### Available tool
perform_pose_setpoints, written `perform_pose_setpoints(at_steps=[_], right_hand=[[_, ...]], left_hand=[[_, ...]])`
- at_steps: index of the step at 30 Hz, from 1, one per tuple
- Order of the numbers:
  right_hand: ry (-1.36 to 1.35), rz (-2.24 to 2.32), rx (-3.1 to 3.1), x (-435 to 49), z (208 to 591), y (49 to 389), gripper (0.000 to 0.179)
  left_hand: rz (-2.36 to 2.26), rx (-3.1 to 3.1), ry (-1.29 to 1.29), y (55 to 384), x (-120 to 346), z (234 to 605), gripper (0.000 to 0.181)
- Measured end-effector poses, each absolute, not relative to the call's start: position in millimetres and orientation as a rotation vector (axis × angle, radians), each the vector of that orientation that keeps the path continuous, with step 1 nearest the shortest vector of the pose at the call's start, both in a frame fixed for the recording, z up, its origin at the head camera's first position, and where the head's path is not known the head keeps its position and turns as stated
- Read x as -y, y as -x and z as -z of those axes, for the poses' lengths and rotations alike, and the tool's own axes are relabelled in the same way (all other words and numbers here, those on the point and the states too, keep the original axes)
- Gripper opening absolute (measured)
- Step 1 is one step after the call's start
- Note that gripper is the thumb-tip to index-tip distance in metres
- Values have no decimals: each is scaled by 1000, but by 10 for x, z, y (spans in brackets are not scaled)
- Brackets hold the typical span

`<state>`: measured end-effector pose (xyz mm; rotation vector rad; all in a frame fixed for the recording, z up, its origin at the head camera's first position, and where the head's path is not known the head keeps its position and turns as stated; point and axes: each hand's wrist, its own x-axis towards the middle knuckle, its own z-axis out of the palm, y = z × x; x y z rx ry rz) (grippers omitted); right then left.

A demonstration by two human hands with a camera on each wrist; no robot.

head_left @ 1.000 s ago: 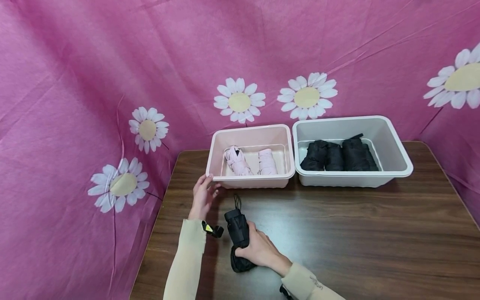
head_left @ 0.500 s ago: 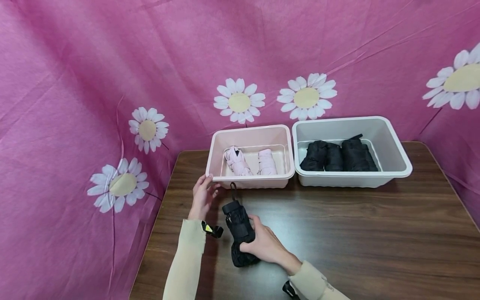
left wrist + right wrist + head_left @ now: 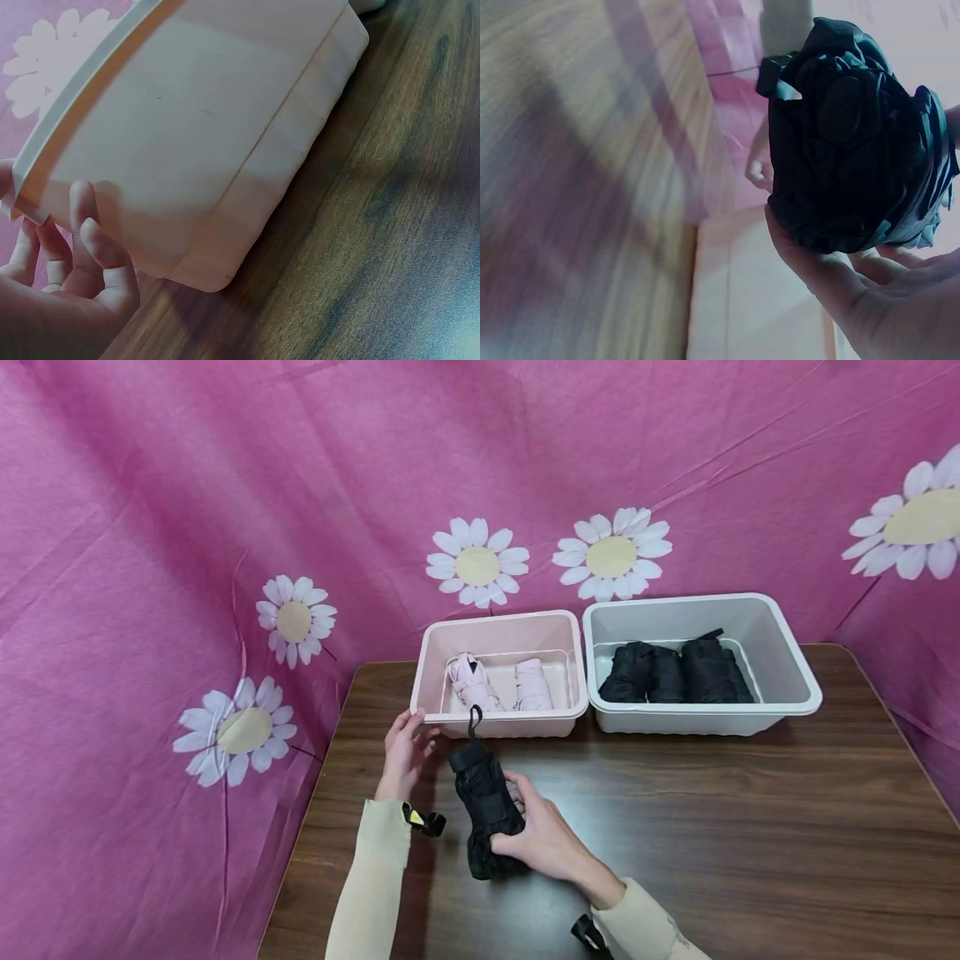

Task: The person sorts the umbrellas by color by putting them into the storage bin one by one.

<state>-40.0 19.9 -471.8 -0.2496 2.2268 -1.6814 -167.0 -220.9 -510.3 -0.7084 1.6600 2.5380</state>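
My right hand (image 3: 551, 839) grips a black folding umbrella (image 3: 483, 793), furled, with its wrist loop pointing toward the bins. The right wrist view shows the bunched end of this umbrella (image 3: 847, 142) held off the wooden table. At the near left corner of the pink plastic bin (image 3: 510, 727), my left hand (image 3: 405, 752) holds the rim. Up close in the left wrist view, the thumb lies over the rim and the fingers bend below it, against the bin (image 3: 187, 135). Inside that bin lie two pale pink rolled bundles, one of them the right-hand bundle (image 3: 533, 685).
A grey-white bin (image 3: 697, 720) stands directly right of the pink one, holding several black rolled bundles (image 3: 705, 670). Both bins sit at the back of the brown wooden table (image 3: 735, 827). Behind them hangs a pink cloth (image 3: 360, 485) with daisies.
My right hand has raised the umbrella and moved it slightly forward and to the right, its loop now overlapping the pink bin's front. My left hand has stayed at the bin's corner.
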Motion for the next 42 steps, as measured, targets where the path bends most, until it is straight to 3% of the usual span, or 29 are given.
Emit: perform_pose_setpoints(at_steps=[11, 22, 42], right_hand=[[219, 1802, -2235, -423, 4532, 460, 82], [293, 2004, -2208, -728, 4420, 561, 79], [120, 2171, -2323, -1313, 4141, 753, 82]], left_hand=[[-2534, -1644, 711, 1665, 2206, 5078, 26], [-2524, -1662, 734, 1665, 2196, 5078, 17], [-2556, -1654, 717, 1655, 2185, 5082, 7]])
